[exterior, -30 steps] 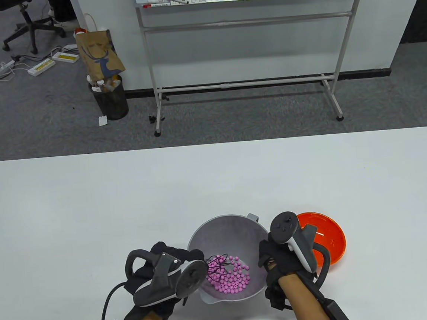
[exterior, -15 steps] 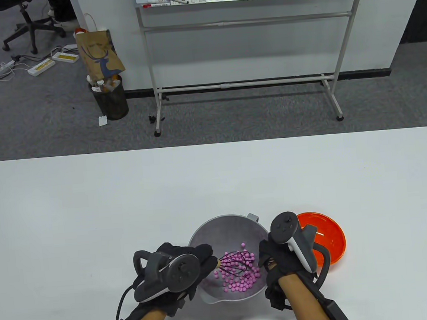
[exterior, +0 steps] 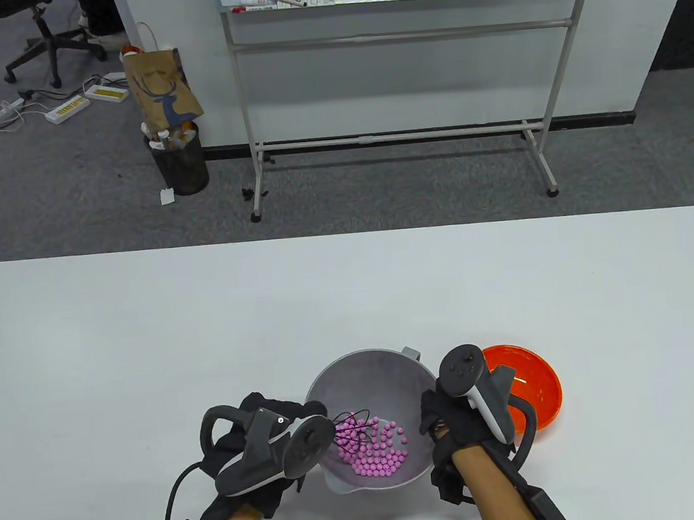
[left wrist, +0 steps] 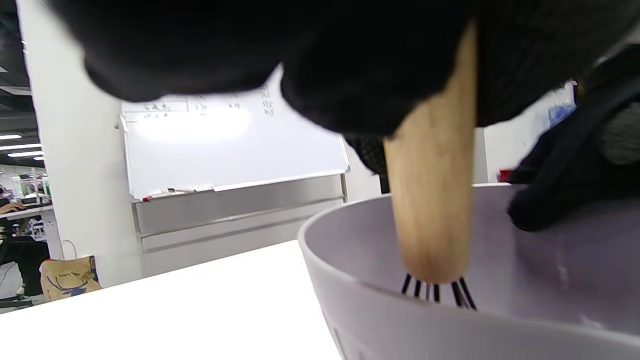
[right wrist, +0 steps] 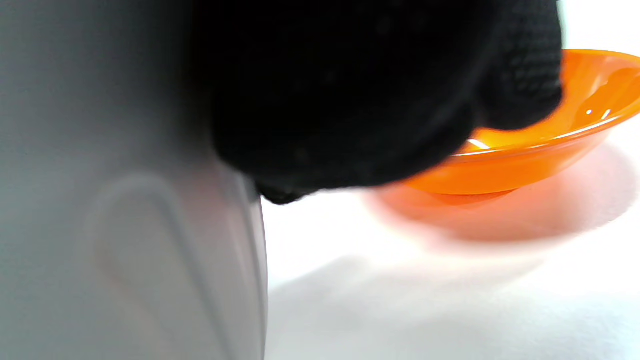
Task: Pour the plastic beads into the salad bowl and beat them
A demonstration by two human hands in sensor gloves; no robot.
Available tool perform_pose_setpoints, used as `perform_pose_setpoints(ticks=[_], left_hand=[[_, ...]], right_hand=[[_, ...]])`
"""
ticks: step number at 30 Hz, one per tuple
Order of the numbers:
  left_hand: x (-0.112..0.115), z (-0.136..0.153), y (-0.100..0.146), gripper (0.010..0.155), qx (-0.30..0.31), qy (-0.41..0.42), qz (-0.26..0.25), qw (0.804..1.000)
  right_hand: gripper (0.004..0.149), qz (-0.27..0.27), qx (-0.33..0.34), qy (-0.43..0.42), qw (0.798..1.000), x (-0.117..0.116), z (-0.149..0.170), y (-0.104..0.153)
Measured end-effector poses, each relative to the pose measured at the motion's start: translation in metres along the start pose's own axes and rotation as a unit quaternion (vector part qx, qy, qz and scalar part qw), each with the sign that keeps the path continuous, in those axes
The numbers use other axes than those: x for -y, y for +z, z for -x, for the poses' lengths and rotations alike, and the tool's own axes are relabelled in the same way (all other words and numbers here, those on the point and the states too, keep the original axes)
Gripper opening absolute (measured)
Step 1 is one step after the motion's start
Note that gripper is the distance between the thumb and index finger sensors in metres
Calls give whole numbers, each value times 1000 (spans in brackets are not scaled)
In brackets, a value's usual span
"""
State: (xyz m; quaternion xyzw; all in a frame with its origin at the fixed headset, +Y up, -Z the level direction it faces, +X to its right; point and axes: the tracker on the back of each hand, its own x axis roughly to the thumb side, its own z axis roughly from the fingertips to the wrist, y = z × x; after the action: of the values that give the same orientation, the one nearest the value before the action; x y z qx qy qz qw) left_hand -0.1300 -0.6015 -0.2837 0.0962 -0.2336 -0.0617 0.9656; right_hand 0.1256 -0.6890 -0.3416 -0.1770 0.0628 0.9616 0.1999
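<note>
A grey salad bowl (exterior: 369, 370) stands at the table's front centre with several pink beads (exterior: 376, 451) in its bottom. My left hand (exterior: 276, 427) grips a whisk by its wooden handle (left wrist: 432, 200). The whisk's black wires (exterior: 352, 426) dip into the beads at the bowl's left side. My right hand (exterior: 443, 421) holds the bowl's right rim, fingers curled over the edge. In the right wrist view the bowl's outer wall (right wrist: 125, 200) fills the left half. An orange dish (exterior: 531, 386) sits just right of the bowl, with no beads showing in it.
The white table (exterior: 350, 296) stretches wide behind and to both sides of the bowl. Beyond its far edge are grey carpet, a whiteboard stand (exterior: 395, 116) and a bin with a paper bag (exterior: 173, 148).
The left hand swung the whisk right across the bowl, then back to the left side. The beads were pushed right and have settled back toward the bowl's front. The right hand stayed put.
</note>
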Motion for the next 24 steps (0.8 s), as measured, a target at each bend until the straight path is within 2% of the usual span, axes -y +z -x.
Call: perform_pose_setpoints(ticks=[5, 7, 11, 13, 16, 24], left_hand=[[-5, -4, 2, 42, 29, 76, 27, 996], [3, -2, -1, 42, 36, 118, 30, 992], [23, -3, -6, 44, 16, 148, -6, 989], [26, 1, -5, 44, -10, 142, -49, 989], [31, 4, -6, 46, -24, 110, -70, 991], [25, 11, -5, 44, -44, 48, -80, 995]], right_hand=[[48, -1, 0, -1, 1000, 0, 0, 0], [48, -1, 0, 0, 1000, 0, 0, 0], [48, 0, -1, 0, 1000, 0, 0, 0], [48, 0, -1, 0, 1000, 0, 0, 0], [48, 0, -1, -1, 1000, 0, 0, 0], [48, -1, -1, -3, 1000, 0, 0, 0]])
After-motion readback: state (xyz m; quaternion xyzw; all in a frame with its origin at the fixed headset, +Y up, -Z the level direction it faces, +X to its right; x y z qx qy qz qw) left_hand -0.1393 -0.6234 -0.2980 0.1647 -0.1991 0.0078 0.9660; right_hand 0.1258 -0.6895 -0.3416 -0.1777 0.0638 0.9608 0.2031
